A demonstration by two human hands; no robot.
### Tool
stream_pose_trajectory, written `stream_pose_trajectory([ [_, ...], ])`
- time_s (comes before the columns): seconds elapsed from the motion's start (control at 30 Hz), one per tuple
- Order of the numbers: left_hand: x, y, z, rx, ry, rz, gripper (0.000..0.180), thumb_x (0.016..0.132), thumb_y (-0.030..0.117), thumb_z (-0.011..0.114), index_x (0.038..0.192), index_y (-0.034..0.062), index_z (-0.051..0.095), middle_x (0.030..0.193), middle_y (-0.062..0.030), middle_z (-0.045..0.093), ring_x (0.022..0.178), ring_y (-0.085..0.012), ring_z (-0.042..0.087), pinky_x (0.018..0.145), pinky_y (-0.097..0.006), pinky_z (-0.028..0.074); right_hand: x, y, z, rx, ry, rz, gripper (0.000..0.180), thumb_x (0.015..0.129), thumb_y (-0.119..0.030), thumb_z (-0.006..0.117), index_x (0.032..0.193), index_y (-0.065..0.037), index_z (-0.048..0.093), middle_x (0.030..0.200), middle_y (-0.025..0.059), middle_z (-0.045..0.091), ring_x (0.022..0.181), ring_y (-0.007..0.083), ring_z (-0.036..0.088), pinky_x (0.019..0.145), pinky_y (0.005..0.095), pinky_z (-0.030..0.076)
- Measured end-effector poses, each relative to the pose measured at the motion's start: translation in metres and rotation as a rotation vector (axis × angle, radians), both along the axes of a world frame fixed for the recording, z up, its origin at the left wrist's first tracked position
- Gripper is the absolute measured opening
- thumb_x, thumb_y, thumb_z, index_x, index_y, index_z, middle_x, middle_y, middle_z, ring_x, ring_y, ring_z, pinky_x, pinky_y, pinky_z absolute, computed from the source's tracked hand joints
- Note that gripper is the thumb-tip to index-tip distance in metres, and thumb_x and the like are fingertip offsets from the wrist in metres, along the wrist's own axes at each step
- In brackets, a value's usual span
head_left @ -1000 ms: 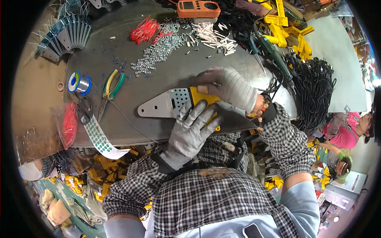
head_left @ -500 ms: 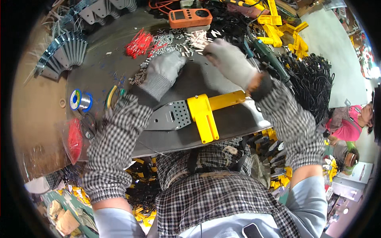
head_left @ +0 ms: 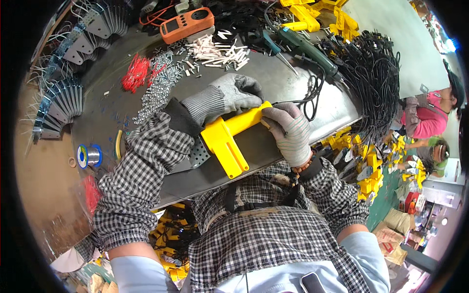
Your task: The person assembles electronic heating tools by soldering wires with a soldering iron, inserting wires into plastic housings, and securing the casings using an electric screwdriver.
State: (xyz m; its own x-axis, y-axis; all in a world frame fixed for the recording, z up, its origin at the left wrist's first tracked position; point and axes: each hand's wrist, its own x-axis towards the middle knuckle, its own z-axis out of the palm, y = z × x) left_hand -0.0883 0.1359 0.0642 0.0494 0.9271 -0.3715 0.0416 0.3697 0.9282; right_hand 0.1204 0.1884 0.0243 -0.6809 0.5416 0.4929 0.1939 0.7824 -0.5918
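A yellow plastic housing with a tubular handle (head_left: pixel 247 118) lies over a grey perforated metal plate (head_left: pixel 197 155) near the table's front edge. My left hand (head_left: pixel 227 97), in a grey glove, rests along the handle's far side, its fingers curled closed by the tube's right end. What they pinch is hidden. From the right, my gloved right hand (head_left: pixel 290 132) closes thumb and fingers beside the same end. A small pale sliver shows at its fingertips, too small to name. A thin black cable (head_left: pixel 293 101) runs rightward from near the handle's end.
Beyond my hands lie white tubes (head_left: pixel 215 51), screws (head_left: pixel 159 80), red pieces (head_left: pixel 136 73) and an orange meter (head_left: pixel 187 24). A green power screwdriver (head_left: pixel 312 53) and bundled black cables (head_left: pixel 373 83) lie right. A solder spool (head_left: pixel 89 156) stands left. A person in pink (head_left: pixel 430 117) sits far right.
Both hands have come back from the small-parts piles to the right end of the yellow handle. My view has shifted, and the piles appear farther left.
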Motion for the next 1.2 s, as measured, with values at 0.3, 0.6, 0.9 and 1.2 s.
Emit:
stream_pose_trajectory([
  [0.3, -0.006, 0.008, -0.011, 0.042, 0.042, -0.095, 0.019, 0.083, 0.015, 0.071, 0.097, 0.0041, 0.064, 0.086, 0.0000, 0.063, 0.077, -0.0066, 0.057, 0.070, -0.022, 0.048, 0.012, 0.007, 0.004, 0.301, -0.132, 0.125, 0.034, 0.073, -0.012, 0.070, 0.107, -0.012, 0.066, 0.095, 0.0082, 0.061, 0.083, 0.0271, 0.060, 0.072, 0.0372, 0.050],
  [0.6, 0.005, 0.006, -0.021, -0.061, 0.251, -0.031, 0.015, 0.084, 0.016, 0.069, 0.092, 0.0060, 0.062, 0.081, 0.0015, 0.061, 0.072, -0.0065, 0.054, 0.065, -0.023, 0.045, 0.019, 0.005, 0.004, 0.324, -0.161, 0.136, 0.045, 0.072, -0.008, 0.066, 0.116, -0.011, 0.063, 0.100, 0.0105, 0.059, 0.088, 0.0279, 0.059, 0.077, 0.0384, 0.050],
  [0.9, 0.029, -0.125, 0.010, 0.103, 1.257, 0.081, 0.053, 0.086, 0.045, 0.061, 0.117, 0.0021, 0.057, 0.110, -0.0179, 0.060, 0.099, -0.0369, 0.057, 0.088, -0.046, 0.044, 0.001, 0.183, 0.055, 0.659, -0.214, -0.345, 0.013, 0.080, -0.016, 0.064, 0.091, -0.015, 0.070, 0.089, 0.0049, 0.063, 0.093, 0.0268, 0.057, 0.080, 0.0416, 0.044],
  [1.2, 0.013, -0.115, 0.035, 0.328, 1.163, 0.330, 0.046, 0.084, 0.021, 0.066, 0.124, 0.0010, 0.055, 0.124, -0.0171, 0.057, 0.116, -0.0321, 0.055, 0.100, -0.039, 0.042, -0.096, 0.287, 0.045, 0.340, -1.310, -0.281, 0.027, 0.083, -0.031, 0.063, 0.100, -0.012, 0.074, 0.098, 0.0097, 0.072, 0.103, 0.0279, 0.064, 0.089, 0.0432, 0.037],
])
